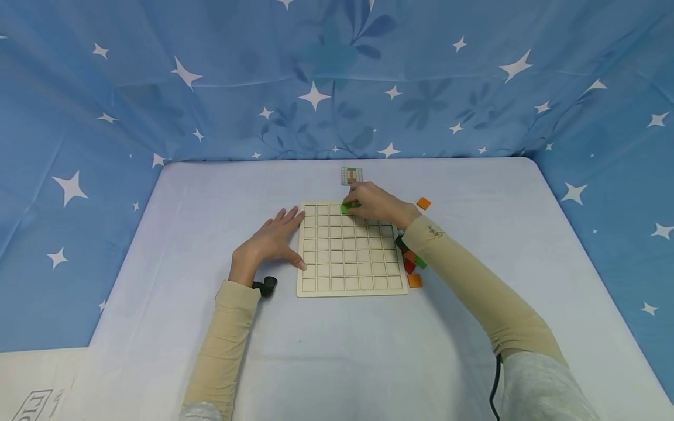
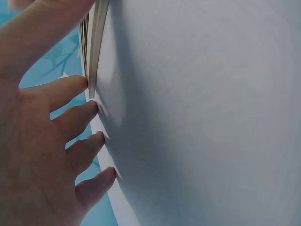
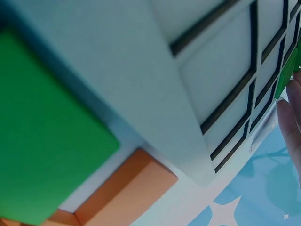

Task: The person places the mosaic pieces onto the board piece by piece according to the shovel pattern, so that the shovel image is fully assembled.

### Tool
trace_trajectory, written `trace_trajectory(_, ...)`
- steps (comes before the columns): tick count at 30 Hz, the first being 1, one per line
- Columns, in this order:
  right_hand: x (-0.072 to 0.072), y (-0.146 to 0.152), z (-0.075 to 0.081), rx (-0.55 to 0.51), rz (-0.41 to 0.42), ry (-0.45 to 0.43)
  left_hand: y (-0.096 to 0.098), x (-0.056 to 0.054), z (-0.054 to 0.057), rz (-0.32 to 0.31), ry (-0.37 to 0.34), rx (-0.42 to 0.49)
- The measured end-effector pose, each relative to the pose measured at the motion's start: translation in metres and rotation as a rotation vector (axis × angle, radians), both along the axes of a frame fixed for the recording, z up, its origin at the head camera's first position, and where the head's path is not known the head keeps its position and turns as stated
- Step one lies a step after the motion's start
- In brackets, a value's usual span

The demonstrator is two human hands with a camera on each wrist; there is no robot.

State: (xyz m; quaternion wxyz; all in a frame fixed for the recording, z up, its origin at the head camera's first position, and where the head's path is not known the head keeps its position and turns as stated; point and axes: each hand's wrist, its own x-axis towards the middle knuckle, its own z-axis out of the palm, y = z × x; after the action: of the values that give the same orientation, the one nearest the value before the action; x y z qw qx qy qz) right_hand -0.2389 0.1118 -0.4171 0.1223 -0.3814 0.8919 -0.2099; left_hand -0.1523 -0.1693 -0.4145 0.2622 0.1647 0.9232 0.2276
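Note:
A pale wooden grid board (image 1: 337, 286) lies flat in the middle of the table. Spread along its left edge is my left hand (image 1: 272, 240), thumb at the near part and fingertips at the far part; the left wrist view has the fingers (image 2: 70, 125) extended beside the board's edge. Over the far row, my right hand (image 1: 376, 202) pinches a green square tile (image 1: 356, 204) between thumb and fingers, which partly hide it. Just left of the fingertips, a green tile (image 1: 344, 209) shows in the far row. The right wrist view shows green (image 3: 286, 77) at the fingertips.
Right of the board lie loose tiles, partly under my right forearm: an orange tile (image 1: 415, 281), a red tile (image 1: 409, 266), a green tile (image 1: 420, 262). Another orange tile (image 1: 423, 203) lies farther back. A small gridded pattern card (image 1: 345, 174) sits beyond the board. A starry blue curtain (image 1: 337, 82) surrounds the table.

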Motion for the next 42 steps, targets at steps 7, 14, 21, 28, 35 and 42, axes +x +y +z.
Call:
trace_trajectory(7, 0.003, -0.001, 0.0, -0.002, -0.013, 0.008, 0.0, 0.0, -0.001, 0.0, 0.003, 0.003)
trace_trajectory(14, 0.006, 0.001, 0.0, 0.01, -0.014, 0.024, 0.0, 0.001, 0.001, 0.004, -0.002, 0.005)
trace_trajectory(21, 0.007, 0.003, 0.0, 0.014, -0.024, 0.022, -0.001, 0.0, -0.001, -0.002, 0.005, -0.005)
trace_trajectory(28, 0.01, 0.008, 0.004, 0.023, -0.043, 0.033, -0.001, 0.0, 0.0, -0.004, 0.01, 0.001)
trace_trajectory(35, 0.016, 0.017, 0.01, 0.041, -0.055, 0.046, 0.0, -0.001, 0.0, -0.007, 0.009, -0.001)
trace_trajectory(42, 0.021, 0.029, 0.012, 0.045, -0.067, 0.055, 0.0, 0.0, -0.002, -0.004, 0.005, -0.004)
